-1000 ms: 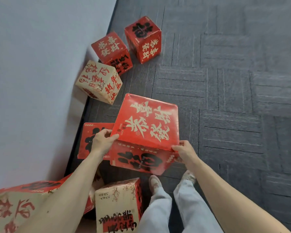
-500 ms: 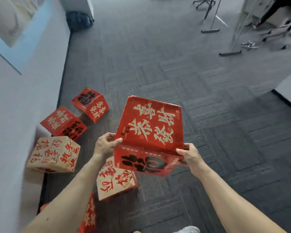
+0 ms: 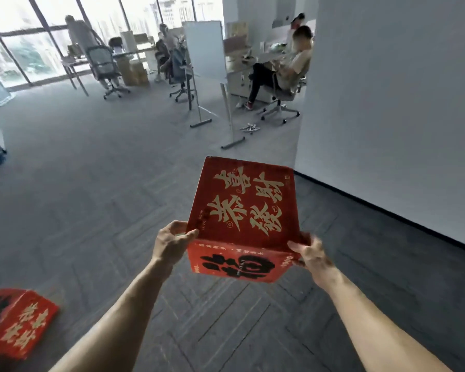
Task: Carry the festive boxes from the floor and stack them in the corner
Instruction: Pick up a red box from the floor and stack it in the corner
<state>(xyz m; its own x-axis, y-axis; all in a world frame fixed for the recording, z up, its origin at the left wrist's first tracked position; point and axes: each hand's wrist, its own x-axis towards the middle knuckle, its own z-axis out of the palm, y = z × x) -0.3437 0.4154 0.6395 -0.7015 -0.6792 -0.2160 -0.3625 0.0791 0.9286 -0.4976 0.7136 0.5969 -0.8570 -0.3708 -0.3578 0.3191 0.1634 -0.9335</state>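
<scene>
Since 0.5 s ago, the red box (image 3: 242, 208) is lifted toward the far wall – left hand (image 3: 171, 241) and right hand (image 3: 310, 255) grip its near corners. Likely light, stiff cardboard – support opposite sides.

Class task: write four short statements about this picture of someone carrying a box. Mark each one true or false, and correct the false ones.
1. The left-hand grip and right-hand grip both hold the red box above the carpet. True.
2. The held box's top face shows black characters on cream. False: it shows gold characters on red.
3. A second red box lies on the carpet at the lower left. True.
4. Nobody else is in the room. False: a seated person is on an office chair in the background.
</scene>
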